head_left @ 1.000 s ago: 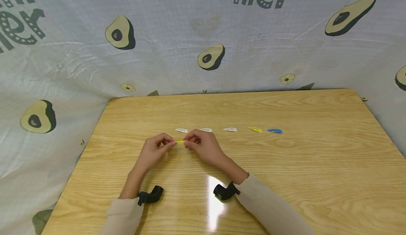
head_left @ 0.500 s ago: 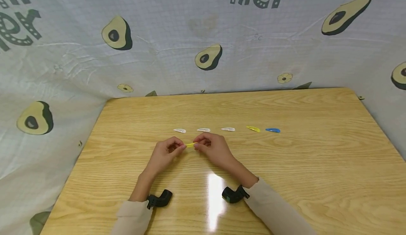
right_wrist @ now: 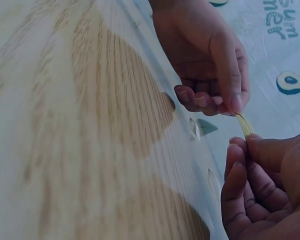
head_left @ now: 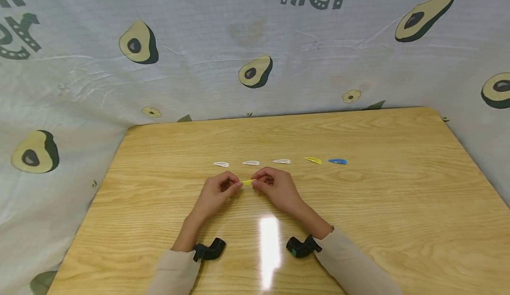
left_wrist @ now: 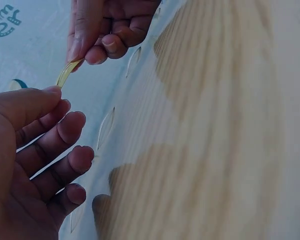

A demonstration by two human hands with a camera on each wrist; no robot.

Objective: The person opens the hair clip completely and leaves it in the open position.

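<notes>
Between both hands, above the table, is a yellow snap hair clip (head_left: pixel 248 182). My left hand (head_left: pixel 215 193) pinches one end of it between thumb and forefinger, its other fingers loosely bent. The opposite end is pinched by my right hand (head_left: pixel 279 189). In the left wrist view the clip (left_wrist: pixel 66 74) spans the gap between the two thumbs and looks slightly bowed. The right wrist view shows the same clip (right_wrist: pixel 245 125), its ends hidden under the fingertips.
Behind the hands, hair clips lie in a row: a white clip (head_left: pixel 221 164), a second white clip (head_left: pixel 251 162), a third white clip (head_left: pixel 282 161), a yellow clip (head_left: pixel 313 160) and a blue clip (head_left: pixel 338 161). The wooden table (head_left: pixel 378 206) meets a printed cloth (head_left: pixel 199 65) at its back edge.
Both hands, still pinching the yellow clip, have shifted right and slightly toward the person. The white clip once partly behind the right hand now shows fully. The head view has turned slightly.
</notes>
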